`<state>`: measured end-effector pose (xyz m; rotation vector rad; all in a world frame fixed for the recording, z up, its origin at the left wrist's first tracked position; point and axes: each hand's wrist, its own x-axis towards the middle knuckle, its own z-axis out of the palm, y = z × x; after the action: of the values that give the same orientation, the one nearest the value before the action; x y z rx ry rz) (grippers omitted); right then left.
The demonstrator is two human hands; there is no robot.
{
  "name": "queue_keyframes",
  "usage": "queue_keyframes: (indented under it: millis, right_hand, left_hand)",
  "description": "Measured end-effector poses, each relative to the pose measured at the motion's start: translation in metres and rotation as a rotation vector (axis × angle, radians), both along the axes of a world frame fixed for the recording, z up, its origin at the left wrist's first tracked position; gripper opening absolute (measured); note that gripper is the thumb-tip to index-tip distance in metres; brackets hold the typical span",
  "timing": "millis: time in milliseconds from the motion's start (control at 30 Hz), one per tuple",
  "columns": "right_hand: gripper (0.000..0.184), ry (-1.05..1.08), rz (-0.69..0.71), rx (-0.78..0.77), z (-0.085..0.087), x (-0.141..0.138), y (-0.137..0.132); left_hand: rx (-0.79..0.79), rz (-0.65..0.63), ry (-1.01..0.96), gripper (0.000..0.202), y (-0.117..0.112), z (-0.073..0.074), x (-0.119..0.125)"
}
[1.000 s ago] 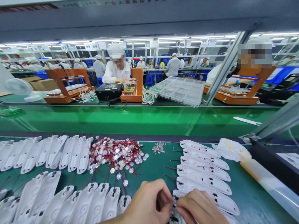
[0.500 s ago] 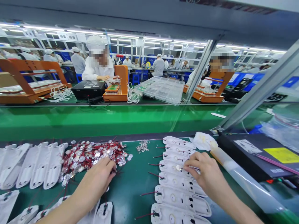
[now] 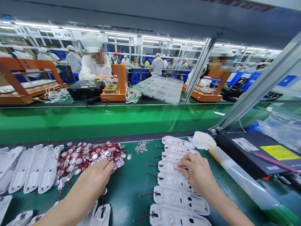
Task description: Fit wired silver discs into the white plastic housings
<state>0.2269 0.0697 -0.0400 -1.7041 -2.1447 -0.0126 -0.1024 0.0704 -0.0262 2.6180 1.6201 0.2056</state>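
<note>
My left hand (image 3: 97,177) is curled at the right edge of a heap of small silvery discs with red wires (image 3: 87,157). Its fingertips are partly hidden, so what they grip does not show. My right hand (image 3: 197,172) bends over a column of white plastic casings (image 3: 183,199), thumb and forefinger pinched at the edge of a wired metal disc (image 3: 173,168). That disc lies against the inside of one casing. Round discs or ring marks show in the nearer casings, and red wires stick out from their left ends.
Small metal parts (image 3: 141,146) lie between heap and column. More white casings (image 3: 30,169) lie at left. A crumpled white tissue (image 3: 202,140), a clear plastic tube (image 3: 244,175) and a black box (image 3: 256,153) are at right. Beyond the green strip (image 3: 105,121), co-workers sit by orange fixtures (image 3: 119,84).
My right hand has shifted slightly left, bringing the disc from above the casing to against it. My left hand has moved a little left at the heap's edge. The view has shifted slightly.
</note>
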Motion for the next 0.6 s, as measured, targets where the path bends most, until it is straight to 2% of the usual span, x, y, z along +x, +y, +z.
queue_keyframes:
  millis: [200, 333, 467, 533, 600]
  right_hand:
    - [0.019, -0.022, 0.083, 0.046, 0.001, -0.005, -0.001]
    - [0.022, -0.027, 0.117, 0.073, 0.001, -0.008, 0.002]
    - [0.018, 0.104, 0.158, 0.193, 0.022, -0.025, -0.004]
    - [0.014, 0.222, 0.247, 0.232, 0.039, -0.044, -0.013]
    - [0.02, 0.314, 0.338, 0.206, 0.051, -0.066, -0.023]
  left_hand:
    - [-0.008, -0.012, -0.115, 0.036, 0.001, 0.007, -0.011]
    - [-0.095, 0.032, -0.293, 0.027, 0.003, 0.021, -0.008]
    - [-0.261, 0.077, -0.545, 0.021, 0.002, 0.037, 0.015]
    - [-0.414, 0.114, -0.682, 0.02, -0.001, 0.043, 0.031]
    - [-0.544, 0.135, -0.805, 0.018, -0.004, 0.047, 0.046]
